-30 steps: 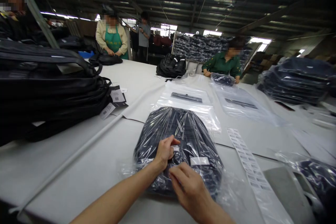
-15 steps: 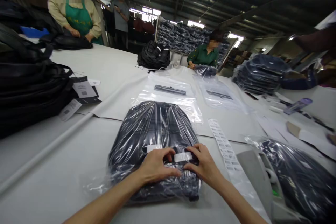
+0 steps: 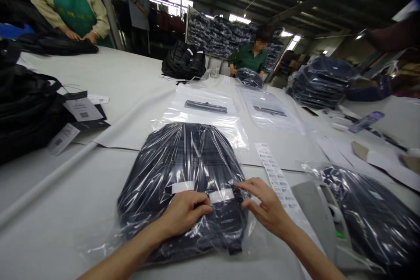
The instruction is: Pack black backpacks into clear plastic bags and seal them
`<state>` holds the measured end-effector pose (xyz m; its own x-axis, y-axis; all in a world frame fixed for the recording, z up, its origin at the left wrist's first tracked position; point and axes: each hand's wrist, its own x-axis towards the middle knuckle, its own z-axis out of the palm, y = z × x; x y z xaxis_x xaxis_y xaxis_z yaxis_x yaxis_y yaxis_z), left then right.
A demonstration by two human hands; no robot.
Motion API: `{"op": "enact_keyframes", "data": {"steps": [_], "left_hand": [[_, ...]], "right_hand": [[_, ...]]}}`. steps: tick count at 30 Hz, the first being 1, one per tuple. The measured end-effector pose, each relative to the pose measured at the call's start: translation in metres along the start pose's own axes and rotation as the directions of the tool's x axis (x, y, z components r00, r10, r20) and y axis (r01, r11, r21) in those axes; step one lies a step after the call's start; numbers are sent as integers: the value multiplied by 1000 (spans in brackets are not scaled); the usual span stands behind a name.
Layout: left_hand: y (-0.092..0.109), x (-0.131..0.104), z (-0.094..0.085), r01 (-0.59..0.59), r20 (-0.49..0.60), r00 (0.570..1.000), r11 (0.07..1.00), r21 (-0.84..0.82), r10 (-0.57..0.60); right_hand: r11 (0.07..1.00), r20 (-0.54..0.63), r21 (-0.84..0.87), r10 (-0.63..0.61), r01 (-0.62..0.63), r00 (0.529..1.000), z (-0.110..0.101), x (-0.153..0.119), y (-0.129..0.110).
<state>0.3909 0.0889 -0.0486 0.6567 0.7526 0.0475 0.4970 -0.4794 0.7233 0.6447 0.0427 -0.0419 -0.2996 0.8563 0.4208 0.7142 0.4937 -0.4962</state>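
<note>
A dark backpack (image 3: 183, 153) in a clear plastic bag lies on the white table (image 3: 98, 192) before me, with two white labels across its straps. My left hand (image 3: 187, 212) rests on its lower middle, fingers curled with thumb and forefinger close together, between the left label (image 3: 183, 187) and the right label (image 3: 221, 195); what it pinches, if anything, is too small to make out. My right hand (image 3: 267, 208) is at the bag's right edge, fingers and thumb apart, fingertips near the plastic.
Black bags with tags (image 3: 82, 109) are at left. Flat plastic bags (image 3: 203, 111) lie beyond the backpack. To the right are a label strip (image 3: 275, 175), a grey dispenser (image 3: 318, 214) and another wrapped bag (image 3: 370, 214). People stand across the table.
My right hand has moved right, away from the right label towards the bag's edge. My left hand has shifted left and its fingers have drawn closer together. The camera view has shifted slightly.
</note>
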Motion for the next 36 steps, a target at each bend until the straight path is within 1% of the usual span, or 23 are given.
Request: {"op": "enact_keyframes", "data": {"steps": [2, 4, 6, 9, 11, 12, 14, 15, 16, 17, 19, 21, 23, 26, 28, 29, 30, 31, 32, 33, 34, 35, 36], "left_hand": [[1, 0, 0, 17, -5, 1000, 1000, -18, -17], [1, -1, 1, 41, -14, 999, 999, -19, -41], [1, -1, 1, 61, -17, 998, 998, -13, -61], [0, 0, 3, 76, -27, 997, 997, 2, -76], [-1, 2, 5, 88, -42, 995, 996, 5, -88], [-2, 2, 6, 95, -49, 994, 995, 2, -95], [-3, 3, 7, 109, -62, 992, 994, -13, -110], [-3, 4, 8, 113, -72, 991, 993, -28, -115], [-4, 4, 9, 114, -83, 990, 992, -50, -118], [-4, 4, 10, 112, -95, 988, 990, -84, -120], [-6, 4, 11, 102, -111, 986, 972, -212, -127], [-9, 4, 13, 90, -128, 980, 913, -399, -152], [-13, 7, 13, 78, -173, 964, 839, -539, -201], [-19, 16, 5, 67, -264, 917, 768, -637, -298], [-19, 17, -10, 53, -284, 895, 716, -697, -343], [-17, 14, -21, 39, -288, 892, 694, -719, -349], [-13, 7, -33, 20, -306, 889, 697, -717, -340], [-8, -3, -45, -3, -353, 881, 741, -672, -316], [-2, -18, -56, -35, -438, 859, 824, -565, -264], [5, -36, -64, -76, -542, 825, 919, -386, -159], [11, -56, -69, -108, -629, 777, 986, -125, 5], [16, -77, -68, -146, -667, 712, 976, 163, 218], [19, -96, -63, -202, -610, 666, 892, 405, 428]], "right_hand": [[998, 106, -55, -9, 15, 994, -1, 5, -11], [996, 162, -94, 20, -5, 987, 3, 10, -16], [996, 153, -71, 61, -50, 986, 10, 14, -14], [994, 124, 20, 100, -104, 987, 16, 14, -4], [995, 76, 48, 88, -92, 993, 15, 11, -4], [996, 17, 49, 80, -81, 997, 13, 9, -8], [997, -133, 56, 53, -46, 990, 9, 6, -25], [997, -184, 73, 28, -15, 982, 10, 5, -38], [994, -198, 105, -9, 30, 980, 12, 6, -52], [985, -175, 150, -61, 88, 983, 17, 7, -66], [950, -53, 250, -181, 188, 982, 35, 10, -91], [926, 40, 311, -239, 215, 970, 58, 15, -104], [926, 57, 333, -210, 179, 976, 83, 20, -106], [933, 60, 351, -108, 80, 992, 112, 27, -97], [946, 98, 323, -53, 19, 994, 122, 29, -92], [954, 112, 300, -31, -4, 993, 125, 29, -90], [961, 125, 276, -14, -21, 992, 126, 29, -89], [967, 140, 253, -1, -35, 990, 126, 29, -90], [971, 152, 234, 4, -40, 988, 126, 29, -91], [975, 163, 219, 7, -43, 987, 125, 28, -92], [978, 170, 203, 10, -45, 985, 124, 28, -93], [981, 176, 188, 12, -46, 984, 123, 28, -95], [983, 179, 176, 13, -45, 984, 122, 28, -96]]}}
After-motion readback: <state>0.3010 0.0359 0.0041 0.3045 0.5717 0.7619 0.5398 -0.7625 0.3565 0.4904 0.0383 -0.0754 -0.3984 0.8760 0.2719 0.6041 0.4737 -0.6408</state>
